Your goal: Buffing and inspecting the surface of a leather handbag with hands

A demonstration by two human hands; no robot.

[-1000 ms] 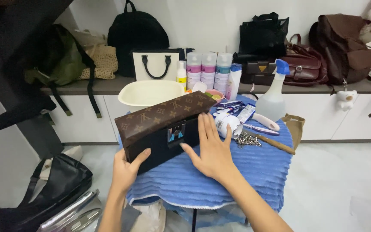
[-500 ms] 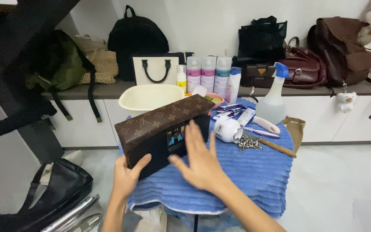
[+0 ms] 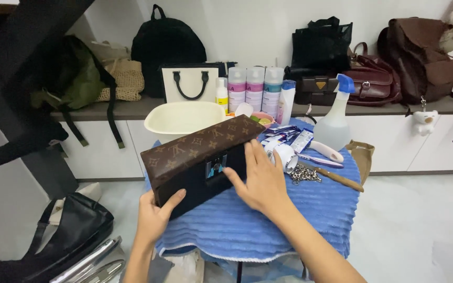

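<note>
At the lower left of the frame a black leather bag [image 3: 64, 236] lies on the floor. Just right of it, low in the frame, the left hand [image 3: 155, 217] grips the near lower corner of a long brown patterned box-shaped bag with a black front face [image 3: 200, 160], thumb up on the front, fingers wrapped underneath. The box sits tilted at centre frame, its left end over the edge of a round table draped with a blue ribbed towel [image 3: 268, 225]. Behind it stands a cream plastic basin [image 3: 182, 118]. The right hand [image 3: 260, 181], centre frame, lies flat and open against the box's black front, fingers spread beside a small blue clasp [image 3: 216, 166]; it presses rather than grasps. Right of that hand lie a metal chain [image 3: 304, 174], a wooden-handled brush [image 3: 336, 178] and a clear spray bottle with a blue trigger [image 3: 336, 123]. Along the upper right, dark handbags [image 3: 373, 84] line a grey shelf [image 3: 446, 106].
</note>
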